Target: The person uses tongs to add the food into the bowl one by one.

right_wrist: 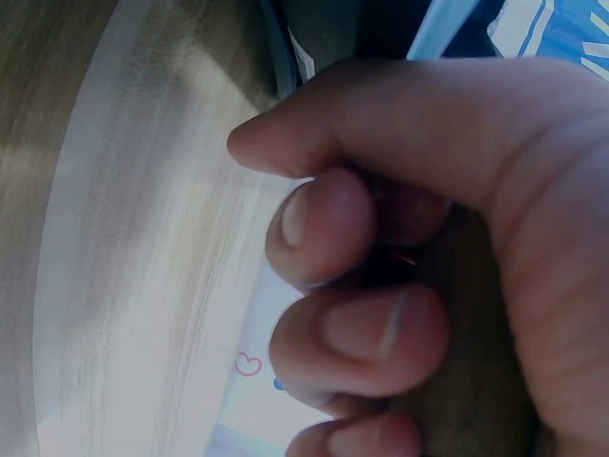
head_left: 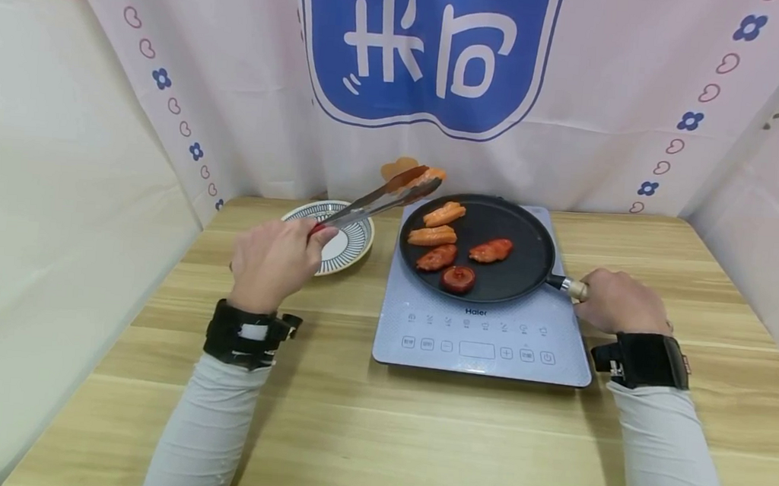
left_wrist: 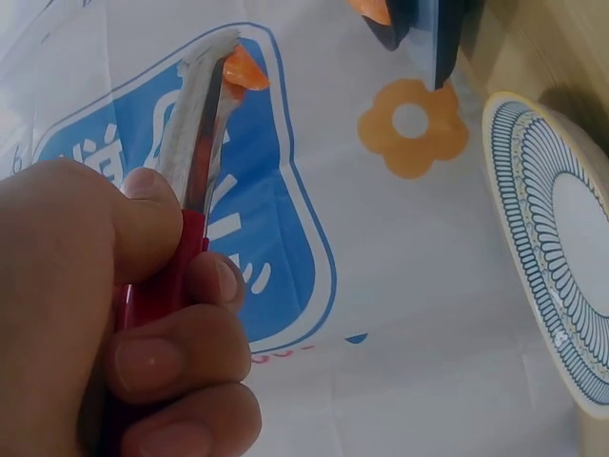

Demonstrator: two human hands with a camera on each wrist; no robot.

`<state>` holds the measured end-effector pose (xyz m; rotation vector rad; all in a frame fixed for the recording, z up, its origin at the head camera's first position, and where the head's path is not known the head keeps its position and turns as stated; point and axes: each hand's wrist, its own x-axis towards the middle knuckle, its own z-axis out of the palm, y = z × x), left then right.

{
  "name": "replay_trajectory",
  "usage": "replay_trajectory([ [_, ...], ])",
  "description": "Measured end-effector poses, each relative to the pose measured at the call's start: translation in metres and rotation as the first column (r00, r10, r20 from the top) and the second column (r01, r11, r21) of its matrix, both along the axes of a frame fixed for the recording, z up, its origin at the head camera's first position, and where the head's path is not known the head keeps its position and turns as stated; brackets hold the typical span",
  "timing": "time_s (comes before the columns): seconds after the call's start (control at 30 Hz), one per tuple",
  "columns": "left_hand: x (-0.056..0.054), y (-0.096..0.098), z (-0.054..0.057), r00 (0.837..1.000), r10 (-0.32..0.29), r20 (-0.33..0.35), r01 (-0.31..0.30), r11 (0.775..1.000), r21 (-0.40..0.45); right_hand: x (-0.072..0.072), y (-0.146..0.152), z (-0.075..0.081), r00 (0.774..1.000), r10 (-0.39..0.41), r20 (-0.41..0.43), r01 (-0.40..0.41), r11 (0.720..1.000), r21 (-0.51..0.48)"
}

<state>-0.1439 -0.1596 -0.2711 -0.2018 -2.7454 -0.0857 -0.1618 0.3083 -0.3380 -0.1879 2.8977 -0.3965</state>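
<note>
My left hand [head_left: 274,261] grips red-handled metal tongs [head_left: 379,200] above the plate's right side, its fingers curled round the handle. An orange piece of food [head_left: 431,175], shaped like a chicken wing, is pinched in the tongs' tips, raised behind the pan's left edge. The black frying pan [head_left: 520,276] sits on the induction cooker [head_left: 484,350]. My right hand [head_left: 621,303] holds the pan by its wooden-ended handle [head_left: 574,288]; in the right wrist view its curled fingers [right_wrist: 362,333] hide most of the handle. Several wing-like pieces [head_left: 490,250] and a round reddish-brown piece [head_left: 458,279] lie in the pan.
A white plate with a blue striped rim [head_left: 360,247] stands left of the cooker, partly behind my left hand. The wooden table [head_left: 429,437] runs up to a printed cloth [head_left: 588,159] hanging behind. White cloth sides [head_left: 70,195] rise at left and right.
</note>
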Motion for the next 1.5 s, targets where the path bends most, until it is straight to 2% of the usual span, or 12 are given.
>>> replay_trajectory([
  [0.13,0.0,0.004,0.002,1.0,-0.004,-0.005,0.003,1.0,-0.013,0.0,0.0,0.0,1.0,-0.001,0.001,0.001,1.0,0.001],
  [0.43,-0.001,0.018,0.004,0.997,-0.039,-0.066,0.036,0.998,-0.043,0.0,-0.001,0.001,1.0,-0.005,0.005,0.005,1.0,0.007],
  [0.63,-0.003,0.031,0.005,0.996,-0.058,-0.075,0.054,0.997,-0.051,0.0,-0.002,0.001,1.0,-0.003,-0.008,0.003,1.0,0.015],
  [0.87,-0.006,0.045,0.002,0.989,-0.118,-0.093,0.111,0.991,-0.072,-0.001,-0.001,-0.001,1.0,-0.006,0.002,0.006,1.0,0.008],
  [1.5,-0.008,0.06,-0.001,0.994,-0.106,0.011,0.107,0.991,-0.08,0.0,-0.001,0.0,1.0,-0.01,0.005,0.01,1.0,0.002],
])
